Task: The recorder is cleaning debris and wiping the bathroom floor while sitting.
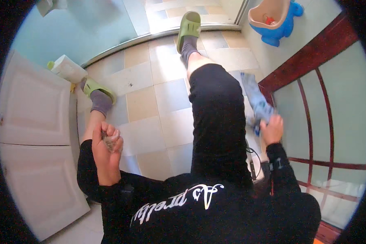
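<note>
My left hand (108,149) is raised palm-up above my left knee, its fingers curled around a small greyish wad (110,141) that looks like lint or hair. At the right, beside my right leg, my right hand (272,129) grips one end of a light blue patterned cloth (257,97), which is blurred. The cloth stretches away from that hand towards the door frame; what exactly it is, I cannot tell. Green slippers over grey socks are on both feet, the right slipper (189,30) near the glass partition and the left slipper (99,90) by the cabinet.
White cabinet doors (35,106) line the left side. A whitish bottle with a green cap (69,69) is beside the left foot. A blue and beige child's urinal (277,27) is on the wall at upper right, above a dark red framed glass door (320,55). A black cable (257,155) hangs near my right thigh.
</note>
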